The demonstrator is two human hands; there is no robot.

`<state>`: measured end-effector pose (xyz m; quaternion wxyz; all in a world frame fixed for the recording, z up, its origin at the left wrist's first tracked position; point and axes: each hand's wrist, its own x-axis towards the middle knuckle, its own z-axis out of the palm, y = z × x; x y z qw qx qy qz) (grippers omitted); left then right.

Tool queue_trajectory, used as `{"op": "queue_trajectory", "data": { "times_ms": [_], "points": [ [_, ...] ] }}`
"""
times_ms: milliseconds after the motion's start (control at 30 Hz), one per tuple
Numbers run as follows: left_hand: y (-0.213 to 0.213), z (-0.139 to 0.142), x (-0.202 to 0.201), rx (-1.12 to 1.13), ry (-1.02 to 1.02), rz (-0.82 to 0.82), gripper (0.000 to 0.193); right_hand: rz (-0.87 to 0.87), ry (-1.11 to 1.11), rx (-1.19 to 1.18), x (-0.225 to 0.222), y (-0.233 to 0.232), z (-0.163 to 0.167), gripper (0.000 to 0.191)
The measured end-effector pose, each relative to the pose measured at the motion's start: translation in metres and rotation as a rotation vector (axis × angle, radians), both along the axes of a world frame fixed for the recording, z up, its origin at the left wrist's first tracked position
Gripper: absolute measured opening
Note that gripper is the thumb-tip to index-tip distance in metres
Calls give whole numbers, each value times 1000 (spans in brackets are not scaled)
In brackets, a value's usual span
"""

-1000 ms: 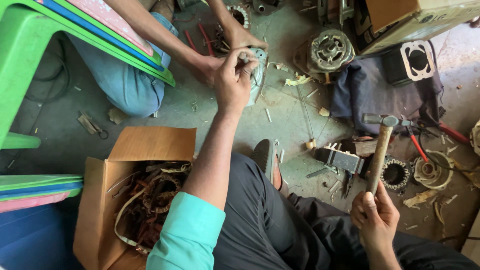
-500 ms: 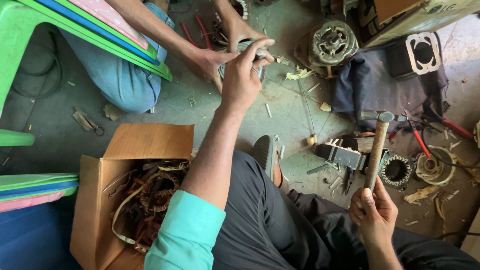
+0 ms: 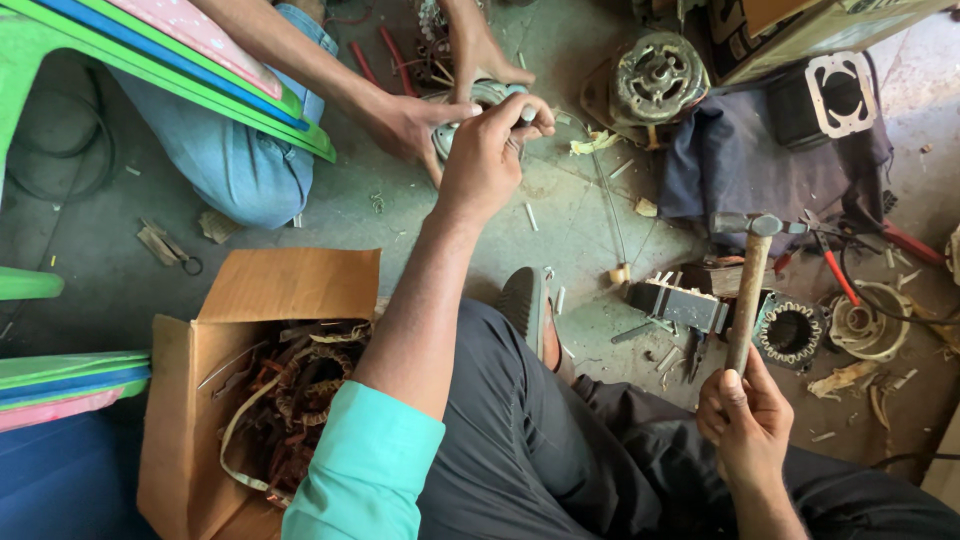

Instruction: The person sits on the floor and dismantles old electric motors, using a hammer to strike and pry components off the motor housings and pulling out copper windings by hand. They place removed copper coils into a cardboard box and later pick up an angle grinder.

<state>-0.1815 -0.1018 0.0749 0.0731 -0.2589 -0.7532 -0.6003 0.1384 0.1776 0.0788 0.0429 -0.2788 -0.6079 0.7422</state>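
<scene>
Left hand [image 3: 485, 160]: pinches a small part against a round metal motor [image 3: 470, 105] on the floor, steadied by a co-worker's 2 hands [image 3: 405, 125]. Right hand [image 3: 745, 415]: fist around a wooden-handled hammer [image 3: 750, 290], steel head up. Risk: a glancing blow could strike crowded fingers. Nearby: cardboard box [image 3: 250, 300] of tangled copper windings.

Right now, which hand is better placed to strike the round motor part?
Right, probably. The right hand grips the hammer by its wooden handle, head up. The left hand pinches something small at the round motor part, which a co-worker's hands steady.
</scene>
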Motion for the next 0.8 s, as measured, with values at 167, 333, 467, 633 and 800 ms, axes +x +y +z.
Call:
{"op": "queue_trajectory", "data": {
  "times_ms": [167, 333, 467, 633, 800],
  "points": [
    [6, -4, 0, -5, -27, -47, 39, 4, 14, -13, -1, 0, 0, 49],
    [0, -12, -6, -7, 72, 83, 22, 3, 6, 19, -2, -2, 3, 51],
    [-3, -17, -6, -37, -61, 90, 30, 21, -13, 9, -4, -4, 4, 47],
    [-2, -16, -6, -24, -58, 170, 30, 22, -38, 2, -5, -6, 5, 48],
    [0, -11, -4, -29, -5, 141, 28, 35, -42, 7, -6, -7, 7, 47]
  ]
}}
